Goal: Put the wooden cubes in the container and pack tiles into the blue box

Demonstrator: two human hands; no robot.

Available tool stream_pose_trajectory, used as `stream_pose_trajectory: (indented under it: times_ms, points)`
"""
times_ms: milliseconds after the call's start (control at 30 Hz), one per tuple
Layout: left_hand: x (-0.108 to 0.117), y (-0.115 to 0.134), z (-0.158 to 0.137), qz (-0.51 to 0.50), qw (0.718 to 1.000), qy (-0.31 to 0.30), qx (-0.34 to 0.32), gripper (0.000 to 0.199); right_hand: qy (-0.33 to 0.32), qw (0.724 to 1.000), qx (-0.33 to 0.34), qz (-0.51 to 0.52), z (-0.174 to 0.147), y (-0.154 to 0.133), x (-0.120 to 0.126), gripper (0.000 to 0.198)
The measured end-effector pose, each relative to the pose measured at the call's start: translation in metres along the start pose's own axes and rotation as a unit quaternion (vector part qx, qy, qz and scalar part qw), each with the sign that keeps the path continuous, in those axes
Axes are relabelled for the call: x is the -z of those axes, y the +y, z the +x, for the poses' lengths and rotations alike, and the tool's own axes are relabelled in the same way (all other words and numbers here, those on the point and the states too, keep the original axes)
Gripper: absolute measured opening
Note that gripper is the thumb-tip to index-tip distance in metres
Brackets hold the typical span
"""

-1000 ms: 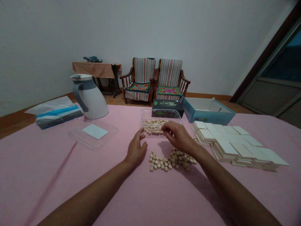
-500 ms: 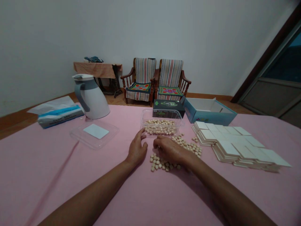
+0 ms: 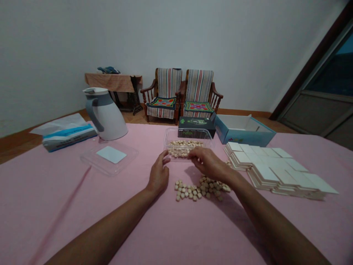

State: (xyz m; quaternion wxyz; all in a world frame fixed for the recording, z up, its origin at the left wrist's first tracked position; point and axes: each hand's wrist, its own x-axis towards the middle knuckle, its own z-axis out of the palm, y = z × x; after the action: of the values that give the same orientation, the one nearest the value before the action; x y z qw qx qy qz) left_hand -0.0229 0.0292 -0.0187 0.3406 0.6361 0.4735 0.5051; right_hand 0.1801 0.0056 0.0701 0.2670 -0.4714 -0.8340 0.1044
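Head view: wooden pieces below right grip

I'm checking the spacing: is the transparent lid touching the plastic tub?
Apart. The head view shows pink tablecloth plainly between the transparent lid and the plastic tub.

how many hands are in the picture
2. The left hand is by the near left corner of the clear tub; the right hand hovers at the tub's near side, beyond the loose wooden pieces. No other hands show.
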Motion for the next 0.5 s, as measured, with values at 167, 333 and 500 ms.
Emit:
stream_pose_trajectory:
  times_ms: [167,333,500]
  points:
    - [0.006,0.002,0.006,-0.066,0.991,0.118,-0.004,0.054,-0.166,0.986,0.01,0.009,-0.005,-0.017,-0.024,0.024]
    - [0.011,-0.005,0.014,-0.083,0.982,0.167,0.006,0.044,-0.189,0.981,0.024,0.026,-0.005,-0.017,-0.044,0.023]
    - [0.011,-0.01,0.015,-0.093,0.99,0.102,0.035,0.053,-0.184,0.982,0.027,0.028,-0.006,-0.014,-0.053,0.025]
